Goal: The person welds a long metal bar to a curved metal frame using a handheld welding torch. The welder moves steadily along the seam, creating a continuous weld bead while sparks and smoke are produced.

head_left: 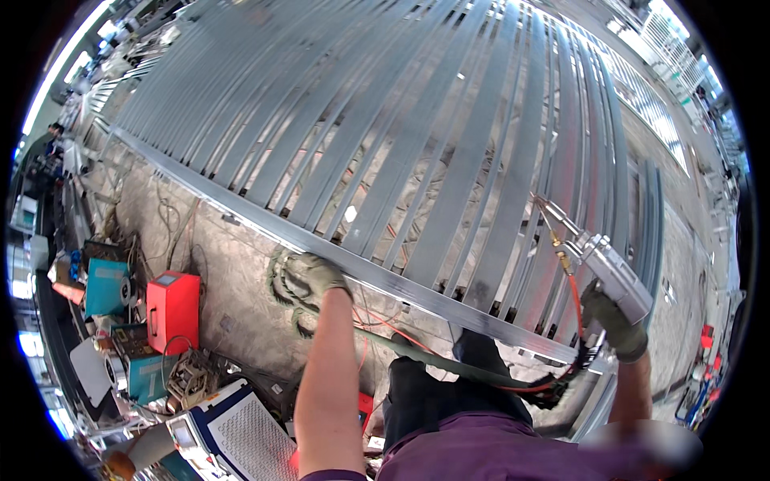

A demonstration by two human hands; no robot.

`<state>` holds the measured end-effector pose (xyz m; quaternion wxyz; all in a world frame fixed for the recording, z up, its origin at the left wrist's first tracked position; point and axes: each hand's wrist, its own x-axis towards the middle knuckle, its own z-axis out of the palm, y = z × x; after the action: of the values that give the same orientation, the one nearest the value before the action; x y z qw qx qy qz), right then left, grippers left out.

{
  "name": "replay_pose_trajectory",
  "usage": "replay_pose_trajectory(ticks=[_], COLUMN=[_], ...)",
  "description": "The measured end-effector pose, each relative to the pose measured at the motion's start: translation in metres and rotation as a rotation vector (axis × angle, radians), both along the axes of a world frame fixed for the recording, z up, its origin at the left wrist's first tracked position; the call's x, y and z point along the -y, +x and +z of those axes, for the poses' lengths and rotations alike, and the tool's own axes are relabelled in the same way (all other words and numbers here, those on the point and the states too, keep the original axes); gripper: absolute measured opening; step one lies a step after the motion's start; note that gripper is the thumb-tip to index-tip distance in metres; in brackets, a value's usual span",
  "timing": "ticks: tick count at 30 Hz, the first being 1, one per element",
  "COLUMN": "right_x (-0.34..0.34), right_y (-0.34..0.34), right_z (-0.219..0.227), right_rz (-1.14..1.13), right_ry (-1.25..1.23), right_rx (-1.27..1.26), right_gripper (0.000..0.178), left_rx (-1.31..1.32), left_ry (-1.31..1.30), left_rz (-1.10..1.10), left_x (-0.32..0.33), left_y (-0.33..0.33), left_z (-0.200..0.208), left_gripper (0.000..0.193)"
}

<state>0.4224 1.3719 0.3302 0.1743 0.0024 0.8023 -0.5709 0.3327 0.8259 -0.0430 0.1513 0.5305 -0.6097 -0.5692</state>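
Note:
My right hand (616, 322), in a dark greenish work glove, grips a silver handheld welding gun (611, 268). The gun's narrow nozzle points up and left over the grey metal bars, and an orange tube runs down from its brass fitting. My left hand (323, 274), gloved in grey-green, is closed around loops of a green sheathed hose (433, 359) beside the near rail; its fingertips are partly hidden. From those loops the hose sags across in front of my legs and rises toward the gun. Long metal bars (383, 180) lie side by side on the frame's near rail (377, 276).
At left on the concrete floor stand a red box-shaped machine (172, 309), teal machines (108, 287) and tangled cables. A white and blue cabinet (249, 429) is close by my left arm. More metal profiles (648, 228) are stacked at right. A person (54, 138) is far left.

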Motion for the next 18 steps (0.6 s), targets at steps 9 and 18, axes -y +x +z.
replay_pose_trajectory(ticks=[9, 18], right_x=[0.043, 0.113], right_y=[-0.131, -0.195], right_z=[-0.001, -0.127], right_rz=[0.373, 0.736], right_ry=[0.059, -0.137], right_rx=[0.328, 0.508], right_gripper=[0.034, 0.05], left_rx=[0.276, 0.256], left_ry=[0.057, 0.038], left_rz=[0.202, 0.374], left_x=[-0.09, -0.106], left_y=[-0.01, -0.013], left_z=[0.036, 0.113], left_gripper=[0.077, 0.087])
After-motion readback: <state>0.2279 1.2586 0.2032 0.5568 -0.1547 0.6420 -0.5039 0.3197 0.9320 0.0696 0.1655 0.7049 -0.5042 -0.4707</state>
